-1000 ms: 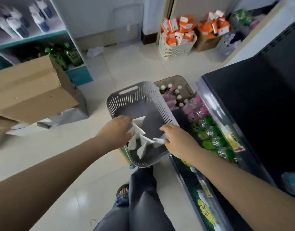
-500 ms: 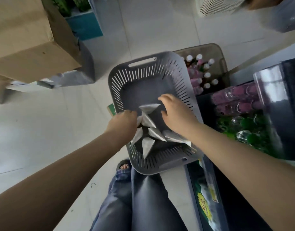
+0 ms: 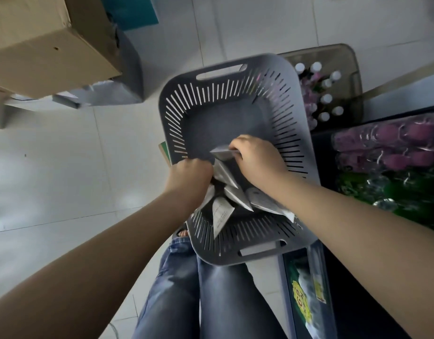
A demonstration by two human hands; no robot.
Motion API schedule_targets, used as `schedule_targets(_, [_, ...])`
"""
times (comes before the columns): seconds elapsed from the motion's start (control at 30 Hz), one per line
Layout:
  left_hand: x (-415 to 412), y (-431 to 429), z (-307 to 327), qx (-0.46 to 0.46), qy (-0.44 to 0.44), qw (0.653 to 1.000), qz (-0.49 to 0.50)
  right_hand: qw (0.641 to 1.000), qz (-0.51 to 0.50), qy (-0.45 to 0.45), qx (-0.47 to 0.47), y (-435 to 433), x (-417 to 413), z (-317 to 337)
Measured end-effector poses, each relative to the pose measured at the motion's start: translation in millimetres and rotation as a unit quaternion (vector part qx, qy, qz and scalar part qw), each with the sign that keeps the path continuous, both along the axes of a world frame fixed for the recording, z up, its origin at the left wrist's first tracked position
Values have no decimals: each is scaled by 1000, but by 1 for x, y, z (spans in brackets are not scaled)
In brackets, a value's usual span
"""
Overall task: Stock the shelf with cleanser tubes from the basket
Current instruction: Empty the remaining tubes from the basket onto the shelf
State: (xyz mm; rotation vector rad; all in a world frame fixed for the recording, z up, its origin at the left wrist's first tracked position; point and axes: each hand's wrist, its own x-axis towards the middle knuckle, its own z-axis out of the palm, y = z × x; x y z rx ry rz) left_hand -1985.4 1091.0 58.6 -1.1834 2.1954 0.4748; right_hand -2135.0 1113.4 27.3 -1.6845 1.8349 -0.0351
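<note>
Looking down through the head camera, we see a grey slotted basket (image 3: 288, 123) in the middle of the frame. Its near handle end lies over our jeans (image 3: 186, 289), and its right edge is against the dark shelf (image 3: 285, 289). Whether it rests on our knees or on the shelf we cannot tell.

The cleanser tubes (image 3: 227, 189) are inside the basket at its near end, a bunch of white tubes fanning out with their flat crimped ends pointing in different directions.

Our left hand (image 3: 190, 176) is closed in a fist at the left side of the bunch. Its fingers curl round the ends of several tubes, which spread out from it. Our right hand (image 3: 257, 159) reaches in from the right, with its fingers bent over and pinching the top tube (image 3: 223, 152), which lies across the far side of the bunch. One more tube (image 3: 219, 215) points down towards the near wall of the basket.

On the shelf to the right lie pink bottles (image 3: 394, 148) and, nearer to us, green bottles (image 3: 407, 189), both in clear wrap. Beyond the basket stands a brown bin (image 3: 355, 77) holding white-capped bottles (image 3: 326, 99). A cardboard box (image 3: 47, 42) fills the upper left, above the pale tiled floor (image 3: 64, 167). Toes in a sandal (image 3: 183, 233) show just beside the basket's near left corner.
</note>
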Motion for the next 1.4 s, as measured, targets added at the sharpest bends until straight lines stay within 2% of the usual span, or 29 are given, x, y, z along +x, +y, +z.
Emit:
schedule_targets(0.13, [0, 2, -1, -18, 9, 1000, -2, 999, -11, 32, -11, -5, 0, -4])
schedule_targets(0.3, [3, 0, 2, -33, 14, 999, -4, 996, 37, 77, -30, -7, 4, -4])
schedule_targets(0.63, [12, -4, 39, -55, 38, 998, -5, 992, 34, 97, -75, -12, 0, 23])
schedule_targets(0.87, [22, -7, 85, -70, 56, 995, -36, 988, 12, 108, -113, -10, -6, 81])
schedule_targets(1.1, [35, -3, 154, -124, 77, 983, -109, 976, -41, 148, -155, 8, -2, 163])
schedule_targets(1.4, [35, 22, 251, -192, 103, 946, -241, 946, -148, 213, -196, 89, 19, 276])
